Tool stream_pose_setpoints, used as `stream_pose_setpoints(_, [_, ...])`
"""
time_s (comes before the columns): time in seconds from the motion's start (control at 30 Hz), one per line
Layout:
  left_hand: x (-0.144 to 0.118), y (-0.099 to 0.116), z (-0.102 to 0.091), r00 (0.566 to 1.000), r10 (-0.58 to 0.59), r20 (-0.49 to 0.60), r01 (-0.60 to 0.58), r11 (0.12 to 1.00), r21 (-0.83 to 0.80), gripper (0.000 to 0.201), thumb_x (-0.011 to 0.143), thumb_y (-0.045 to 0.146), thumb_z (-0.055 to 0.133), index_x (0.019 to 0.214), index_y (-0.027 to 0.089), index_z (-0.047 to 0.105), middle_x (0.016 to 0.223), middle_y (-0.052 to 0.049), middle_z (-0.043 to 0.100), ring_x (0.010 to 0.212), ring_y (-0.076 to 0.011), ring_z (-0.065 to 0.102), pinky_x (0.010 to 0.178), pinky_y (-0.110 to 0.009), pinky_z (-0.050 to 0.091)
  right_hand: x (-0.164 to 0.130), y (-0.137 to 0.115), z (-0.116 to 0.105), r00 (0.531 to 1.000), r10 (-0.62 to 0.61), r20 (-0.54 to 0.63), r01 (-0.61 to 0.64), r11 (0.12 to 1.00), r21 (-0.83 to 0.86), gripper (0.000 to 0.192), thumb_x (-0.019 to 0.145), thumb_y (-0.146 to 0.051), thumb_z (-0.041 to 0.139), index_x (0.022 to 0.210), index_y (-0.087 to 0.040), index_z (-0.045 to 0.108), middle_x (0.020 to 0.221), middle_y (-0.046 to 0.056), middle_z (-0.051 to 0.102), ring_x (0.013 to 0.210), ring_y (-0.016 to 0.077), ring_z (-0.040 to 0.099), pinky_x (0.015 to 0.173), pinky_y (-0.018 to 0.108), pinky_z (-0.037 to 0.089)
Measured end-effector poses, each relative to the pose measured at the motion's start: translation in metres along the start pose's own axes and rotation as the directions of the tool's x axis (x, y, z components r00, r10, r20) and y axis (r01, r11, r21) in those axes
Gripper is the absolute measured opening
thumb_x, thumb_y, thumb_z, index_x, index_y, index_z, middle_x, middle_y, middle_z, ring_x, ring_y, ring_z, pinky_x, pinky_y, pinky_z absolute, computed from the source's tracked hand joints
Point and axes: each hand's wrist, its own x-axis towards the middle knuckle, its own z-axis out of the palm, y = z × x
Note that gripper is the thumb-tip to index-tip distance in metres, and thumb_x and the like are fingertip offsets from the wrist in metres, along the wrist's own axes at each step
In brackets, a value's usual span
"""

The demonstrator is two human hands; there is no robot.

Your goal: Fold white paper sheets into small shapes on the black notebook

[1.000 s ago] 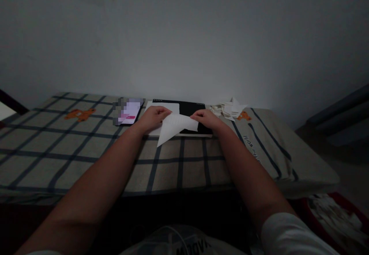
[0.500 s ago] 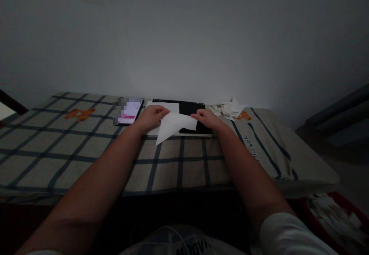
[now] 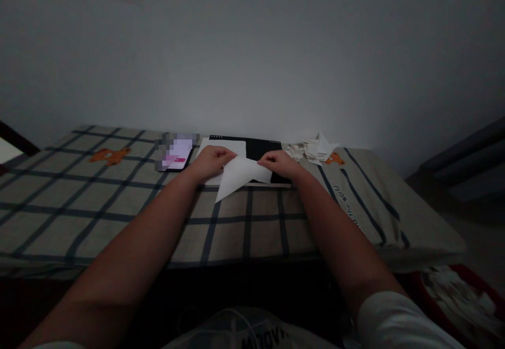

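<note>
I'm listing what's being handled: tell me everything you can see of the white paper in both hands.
The white paper looks thin and plain, irregular in outline, with one pointed corner toward the camera. The left hand and right hand pinch it near its far edge. It overlaps the black board in view; whether they touch is unclear.

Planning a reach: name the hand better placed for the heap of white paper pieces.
Probably the right hand: it's nearer the heap, though both it and the left hand hold the pointed white paper sheet.
</note>
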Motion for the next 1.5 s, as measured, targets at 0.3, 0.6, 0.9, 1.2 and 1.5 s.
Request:
stream_pose_setpoints(0.3, [0.002, 0.000, -0.002, 0.995, 0.044, -0.087, -0.048, 0.998, -0.047, 0.040, 0.079, 0.041, 0.056, 0.110, 0.016, 0.063, 0.080, -0.005, 0.063, 0.061, -0.0109, 0.053, 0.051, -0.022, 0.039, -0.002, -0.001, -0.004, 0.994, 0.077, -0.080, -0.079, 0.997, -0.020, 0.026, 0.077, -0.035, 0.053, 0.073, -0.013, 0.066, 0.069, 0.004, 0.062, 0.062, 0.0122, 0.050, 0.056, 0.025, 0.035])
stream_pose_setpoints(0.6, [0.001, 0.006, 0.003, 0.999, 0.050, 0.013, -0.047, 0.985, -0.166, 0.058, 0.066, 0.026, 0.070, 0.121, 0.013, 0.054, 0.071, 0.002, 0.057, 0.059, -0.0082, 0.052, 0.059, -0.024, 0.045, 0.002, 0.001, -0.002, 0.949, -0.161, -0.269, 0.079, 0.953, -0.293, 0.024, 0.078, -0.029, 0.058, 0.096, -0.015, 0.066, 0.093, 0.009, 0.063, 0.087, 0.0199, 0.053, 0.080, 0.033, 0.039])
stream_pose_setpoints(0.9, [-0.001, 0.005, 0.017, 0.993, 0.087, 0.084, -0.067, 0.972, -0.224, 0.058, 0.071, 0.029, 0.067, 0.124, 0.012, 0.050, 0.084, -0.004, 0.062, 0.063, -0.0090, 0.056, 0.060, -0.024, 0.046, 0.006, -0.028, 0.028, 0.933, -0.348, -0.092, 0.282, 0.865, -0.414, 0.045, 0.080, -0.054, 0.055, 0.103, -0.017, 0.062, 0.101, 0.009, 0.057, 0.097, 0.0219, 0.048, 0.087, 0.033, 0.036])
stream_pose_setpoints(1.2, [-0.002, 0.008, 0.018, 0.985, 0.099, 0.141, -0.055, 0.955, -0.292, 0.064, 0.069, 0.028, 0.069, 0.128, 0.015, 0.047, 0.094, -0.005, 0.059, 0.073, -0.0106, 0.058, 0.065, -0.025, 0.047, 0.005, -0.024, 0.028, 0.925, -0.344, -0.161, 0.265, 0.889, -0.374, 0.033, 0.083, -0.047, 0.053, 0.096, -0.017, 0.062, 0.094, 0.008, 0.059, 0.093, 0.0199, 0.050, 0.084, 0.032, 0.037])
stream_pose_setpoints(1.5, [0.001, -0.001, 0.018, 0.984, 0.137, 0.115, -0.101, 0.956, -0.275, 0.063, 0.070, 0.025, 0.066, 0.129, 0.019, 0.046, 0.097, -0.004, 0.059, 0.075, -0.0103, 0.057, 0.066, -0.024, 0.045, 0.006, -0.026, 0.027, 0.914, -0.337, -0.225, 0.256, 0.911, -0.325, 0.017, 0.082, -0.026, 0.052, 0.077, -0.016, 0.065, 0.076, 0.005, 0.061, 0.075, 0.0152, 0.054, 0.072, 0.028, 0.039])
